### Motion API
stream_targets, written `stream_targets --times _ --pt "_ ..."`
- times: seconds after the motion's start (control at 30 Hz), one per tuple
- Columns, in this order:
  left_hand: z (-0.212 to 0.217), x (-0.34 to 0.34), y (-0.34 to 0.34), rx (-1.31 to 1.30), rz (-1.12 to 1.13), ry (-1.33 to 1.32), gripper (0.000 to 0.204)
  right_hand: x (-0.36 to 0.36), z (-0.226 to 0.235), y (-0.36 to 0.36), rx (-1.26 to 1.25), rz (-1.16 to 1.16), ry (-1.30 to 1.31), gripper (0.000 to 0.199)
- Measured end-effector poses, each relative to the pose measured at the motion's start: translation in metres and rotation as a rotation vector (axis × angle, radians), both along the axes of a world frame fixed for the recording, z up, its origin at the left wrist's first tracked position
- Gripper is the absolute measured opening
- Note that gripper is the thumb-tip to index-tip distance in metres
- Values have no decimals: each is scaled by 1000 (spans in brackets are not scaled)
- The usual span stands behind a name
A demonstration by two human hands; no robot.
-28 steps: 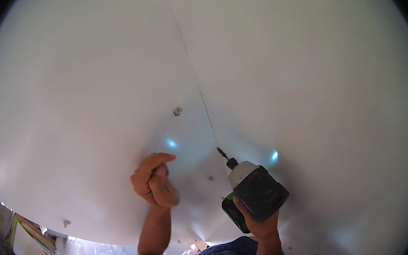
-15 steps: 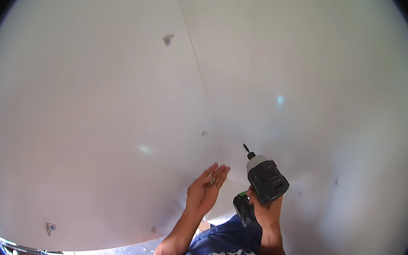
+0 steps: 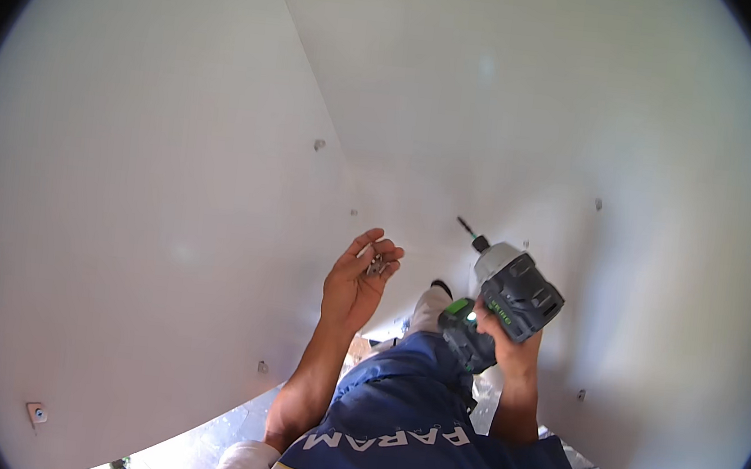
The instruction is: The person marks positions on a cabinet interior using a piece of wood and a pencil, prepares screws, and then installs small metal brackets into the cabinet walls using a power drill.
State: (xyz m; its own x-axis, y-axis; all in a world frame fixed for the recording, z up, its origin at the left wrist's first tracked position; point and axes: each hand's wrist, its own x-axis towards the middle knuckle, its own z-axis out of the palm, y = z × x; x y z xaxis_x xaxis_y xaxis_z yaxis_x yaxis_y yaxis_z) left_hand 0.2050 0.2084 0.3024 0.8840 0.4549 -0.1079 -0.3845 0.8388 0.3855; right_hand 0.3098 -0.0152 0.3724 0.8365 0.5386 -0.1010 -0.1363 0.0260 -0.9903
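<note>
My right hand (image 3: pixel 514 349) is wrapped round the grip of a grey and black cordless impact driver (image 3: pixel 521 296) with a green-trimmed battery. The driver's dark bit (image 3: pixel 466 226) points up and left, away from the panels. To the left, my left hand (image 3: pixel 352 285) is raised palm up with its fingers curled. Several small metal pieces (image 3: pixel 377 265) lie in those fingers, too small to tell whether they are screws or brackets. Neither hand touches a panel.
A large white panel (image 3: pixel 151 213) on the left meets another white panel (image 3: pixel 515 94) at a slanting seam. Small brackets stick out, such as one at lower left (image 3: pixel 36 413), one near the seam (image 3: pixel 319 145) and one on the right (image 3: pixel 581 395). My foot (image 3: pixel 442 288) shows beneath the driver.
The view has shifted, and the brackets sit elsewhere in it. Both hands appear higher. My left fingers, straighter before, are now curled round the metal pieces; the driver stays in my right hand.
</note>
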Motion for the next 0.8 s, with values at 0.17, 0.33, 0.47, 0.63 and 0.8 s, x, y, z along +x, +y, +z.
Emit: stream_targets --times 0.17,0.33,0.47,0.63,0.8 --pt "-59 -21 9 -123 40 407 30 -3 -20 -6 -123 -102 -162 27" --pt "-124 -43 -4 -80 -24 816 27 5 -31 -14 -288 -45 -353 24" --pt "-126 -54 -40 38 -82 1138 24 6 -1 -24 -474 75 -399 23" --pt "-168 -76 -71 82 -290 1323 22 4 32 -45 -687 319 -332 20" --pt "-262 -53 -85 816 -467 1671 25 -32 -19 -124 -736 399 -241 15"
